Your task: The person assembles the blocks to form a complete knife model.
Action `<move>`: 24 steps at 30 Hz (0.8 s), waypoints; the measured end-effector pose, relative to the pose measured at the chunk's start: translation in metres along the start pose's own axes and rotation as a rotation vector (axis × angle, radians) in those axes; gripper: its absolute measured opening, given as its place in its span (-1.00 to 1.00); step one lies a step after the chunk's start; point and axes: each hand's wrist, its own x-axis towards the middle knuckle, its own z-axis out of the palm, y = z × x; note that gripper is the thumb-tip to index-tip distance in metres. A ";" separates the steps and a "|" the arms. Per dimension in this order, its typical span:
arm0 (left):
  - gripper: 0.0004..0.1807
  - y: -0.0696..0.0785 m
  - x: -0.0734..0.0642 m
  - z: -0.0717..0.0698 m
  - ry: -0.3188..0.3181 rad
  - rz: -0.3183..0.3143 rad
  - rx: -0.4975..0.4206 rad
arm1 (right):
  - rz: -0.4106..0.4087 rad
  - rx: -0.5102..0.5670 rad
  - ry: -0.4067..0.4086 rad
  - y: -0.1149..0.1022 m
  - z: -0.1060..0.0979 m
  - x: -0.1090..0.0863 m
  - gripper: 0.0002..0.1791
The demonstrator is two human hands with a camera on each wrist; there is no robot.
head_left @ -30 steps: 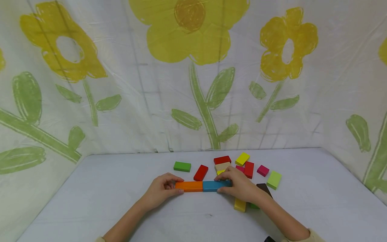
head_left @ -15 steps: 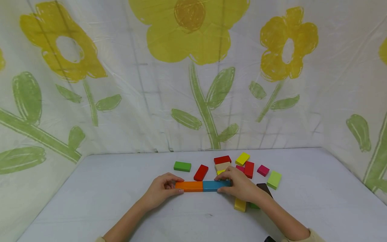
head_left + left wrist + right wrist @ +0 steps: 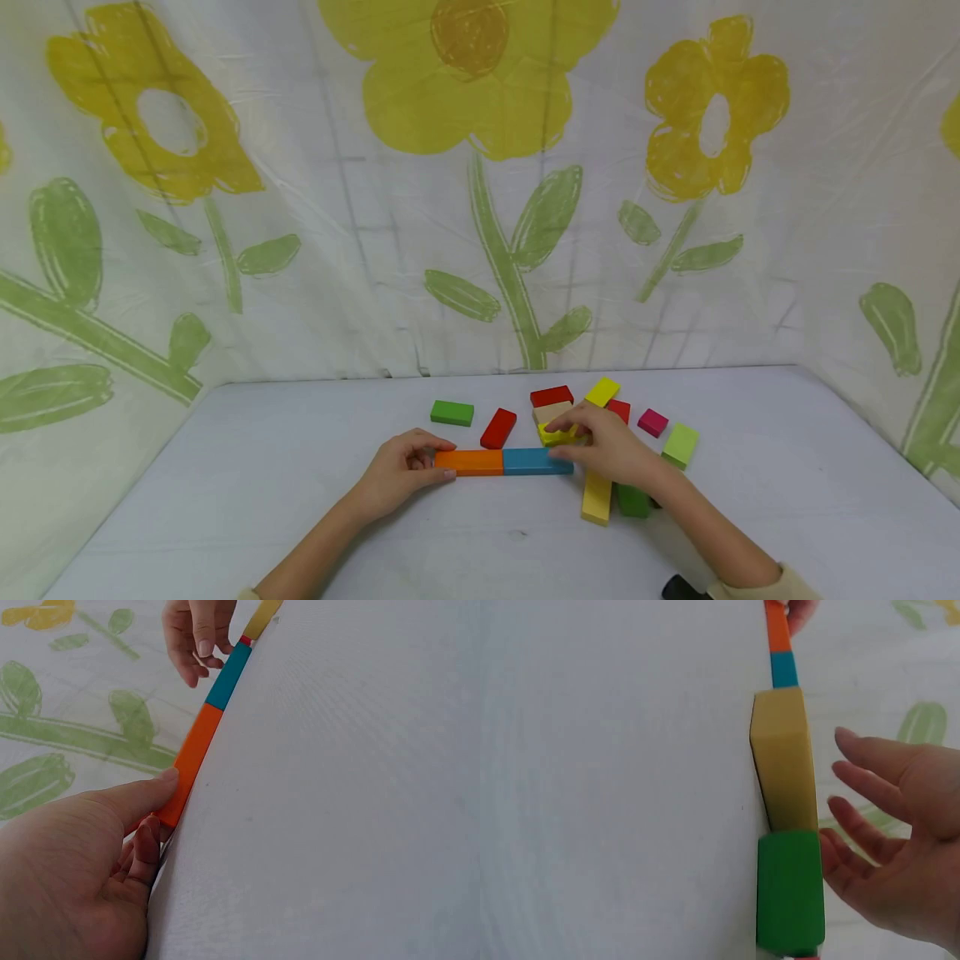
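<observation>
My left hand pinches the left end of an orange block between thumb and fingers. A blue block lies end to end with the orange one, forming a straight bar on the white table. Over the blue block's right end hovers my right hand, its fingers loosely bent and spread with nothing between them, as the right wrist view shows. Its fingertips overlap a bright yellow block behind the bar in the head view. A mustard-yellow block and a dark green block lie near that wrist.
Behind the bar lie a green block, a red block, another red block and a beige block. To the right are a magenta block and a lime block. A flowered curtain backs the table.
My right hand has let go of the blue block and lifted slightly away to the right and back. The left hand, orange block and blue block have stayed in place.
</observation>
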 end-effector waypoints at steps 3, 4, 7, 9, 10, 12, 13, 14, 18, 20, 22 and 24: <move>-0.69 0.000 0.000 0.000 0.001 0.002 0.004 | 0.009 -0.002 0.019 0.003 -0.003 0.001 -0.64; -0.69 0.000 0.000 0.000 0.002 0.004 0.006 | 0.009 -0.004 0.024 0.005 -0.004 0.001 -0.64; -0.68 0.000 0.000 0.000 0.003 0.006 0.010 | 0.003 0.010 0.022 0.007 -0.006 0.001 -0.60; -0.69 0.000 0.000 0.000 0.003 0.006 0.013 | -0.006 0.022 0.015 0.007 -0.006 0.000 -0.58; -0.69 0.000 0.000 0.000 0.003 0.006 0.012 | -0.010 0.026 0.012 0.007 -0.007 0.000 -0.57; -0.68 0.000 0.000 0.000 0.001 0.003 0.008 | -0.014 0.028 0.006 0.008 -0.007 0.000 -0.56; -0.68 0.001 0.000 0.000 0.001 0.002 0.005 | -0.015 0.025 0.004 0.008 -0.007 -0.001 -0.56; -0.68 0.001 0.000 0.000 0.000 0.000 0.002 | -0.016 0.020 0.003 0.008 -0.008 -0.001 -0.56; -0.68 0.000 0.000 0.000 -0.001 -0.002 -0.004 | -0.011 -0.013 0.001 0.009 -0.009 -0.002 -0.59; -0.68 0.000 0.000 0.000 0.000 -0.002 -0.005 | -0.005 -0.023 0.001 0.010 -0.009 -0.003 -0.60; -0.68 -0.001 0.000 0.000 0.002 -0.001 -0.004 | 0.001 -0.028 0.002 0.010 -0.009 -0.003 -0.61; -0.68 -0.001 0.000 0.000 0.003 0.000 -0.001 | 0.012 -0.037 0.007 0.011 -0.009 -0.003 -0.60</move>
